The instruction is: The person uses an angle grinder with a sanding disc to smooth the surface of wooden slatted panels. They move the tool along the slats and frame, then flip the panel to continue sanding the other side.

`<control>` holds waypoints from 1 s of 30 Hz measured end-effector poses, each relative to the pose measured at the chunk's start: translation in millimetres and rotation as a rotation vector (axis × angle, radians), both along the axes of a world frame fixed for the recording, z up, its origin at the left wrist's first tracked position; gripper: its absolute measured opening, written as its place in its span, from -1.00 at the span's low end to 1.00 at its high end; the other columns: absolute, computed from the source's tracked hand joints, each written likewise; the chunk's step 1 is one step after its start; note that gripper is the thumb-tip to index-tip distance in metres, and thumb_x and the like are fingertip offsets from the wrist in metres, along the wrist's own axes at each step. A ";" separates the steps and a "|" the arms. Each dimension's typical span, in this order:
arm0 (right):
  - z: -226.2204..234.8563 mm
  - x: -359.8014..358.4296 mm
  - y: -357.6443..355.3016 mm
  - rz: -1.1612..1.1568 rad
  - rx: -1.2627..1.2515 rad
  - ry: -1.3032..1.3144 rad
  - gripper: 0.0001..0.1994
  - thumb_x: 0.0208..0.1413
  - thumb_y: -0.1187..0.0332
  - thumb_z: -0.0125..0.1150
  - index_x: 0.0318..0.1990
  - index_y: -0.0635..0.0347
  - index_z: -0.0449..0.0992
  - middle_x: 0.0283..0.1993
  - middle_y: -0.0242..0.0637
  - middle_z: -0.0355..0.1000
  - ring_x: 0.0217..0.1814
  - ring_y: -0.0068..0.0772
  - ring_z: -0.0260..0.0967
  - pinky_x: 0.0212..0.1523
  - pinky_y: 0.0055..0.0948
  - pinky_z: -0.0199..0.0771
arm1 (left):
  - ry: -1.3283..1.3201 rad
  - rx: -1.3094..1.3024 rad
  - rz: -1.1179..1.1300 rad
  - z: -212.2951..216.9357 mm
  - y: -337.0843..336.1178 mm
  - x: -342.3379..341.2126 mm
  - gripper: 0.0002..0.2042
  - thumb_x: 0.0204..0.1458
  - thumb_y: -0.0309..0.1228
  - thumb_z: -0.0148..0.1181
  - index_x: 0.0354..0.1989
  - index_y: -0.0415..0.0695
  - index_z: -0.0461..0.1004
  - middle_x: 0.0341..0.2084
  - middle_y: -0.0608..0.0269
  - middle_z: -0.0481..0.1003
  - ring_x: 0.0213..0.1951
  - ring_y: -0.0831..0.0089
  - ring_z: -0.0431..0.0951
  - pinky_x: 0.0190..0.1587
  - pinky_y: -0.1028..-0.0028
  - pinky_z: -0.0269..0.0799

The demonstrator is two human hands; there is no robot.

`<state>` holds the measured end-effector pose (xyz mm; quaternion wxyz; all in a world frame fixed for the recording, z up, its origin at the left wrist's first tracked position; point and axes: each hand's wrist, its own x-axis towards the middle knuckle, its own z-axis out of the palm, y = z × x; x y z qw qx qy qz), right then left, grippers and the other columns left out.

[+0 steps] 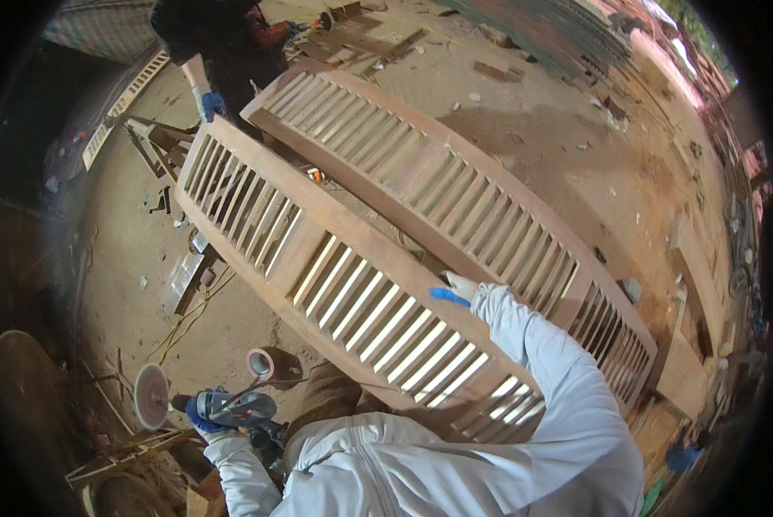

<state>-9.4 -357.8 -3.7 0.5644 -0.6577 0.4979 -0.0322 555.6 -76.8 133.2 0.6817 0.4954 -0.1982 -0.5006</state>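
In my left hand (210, 411), gloved in blue, is a grey power sander (242, 407) whose round disc (152, 396) faces left, clear of the wood. My right hand (457, 290), in a white and blue glove, is closed over the upper long edge of a louvered wooden shutter (304, 250). This shutter slants from the far left to the near right, tilted in front of me. Just beyond it lies a second louvered shutter (442, 138). At the far end of the nearer one is a co-worker's blue-gloved hand (212, 105).
The co-worker (218, 39) stands at the far left. A roll of tape (260, 364) is near the sander, and yellow cords (198, 314) trail over the dusty floor. Timber boards (683, 370) lie at the right. Another slatted panel (136, 84) leans at the far left.
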 end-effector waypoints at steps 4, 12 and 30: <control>-54.5 -9.9 -7.9 -0.061 -0.005 0.142 -0.08 0.04 -0.36 0.10 0.25 0.38 0.25 0.23 0.18 0.31 0.31 0.05 0.25 0.29 -0.21 0.23 | 0.156 -0.056 -0.022 -17.0 -20.6 34.8 -0.68 0.13 -0.20 -0.03 -0.65 0.01 0.24 -0.70 0.36 0.31 -0.68 0.43 0.29 -0.61 0.36 0.22; -4.8 14.8 -3.2 -0.042 0.071 0.508 -0.19 0.18 -0.28 -0.13 0.35 0.21 0.15 0.39 0.00 0.14 0.43 -0.01 0.08 0.40 -0.18 0.08 | -1.073 0.400 -0.324 -60.1 10.2 107.1 -0.74 -0.05 -0.13 0.11 -0.68 0.07 0.34 -0.74 0.44 0.39 -0.65 0.42 0.44 -0.55 0.38 0.31; 36.3 105.4 247.1 -0.213 -0.155 0.629 -0.20 0.20 -0.14 -0.05 0.48 0.01 -0.15 0.55 -0.10 -0.30 0.58 0.10 -0.43 0.45 0.30 -0.41 | 0.236 0.167 -0.603 -84.1 -123.0 66.2 -0.66 0.13 -0.10 -0.05 -0.65 0.06 0.23 -0.72 0.42 0.29 -0.63 0.46 0.33 -0.52 0.35 0.27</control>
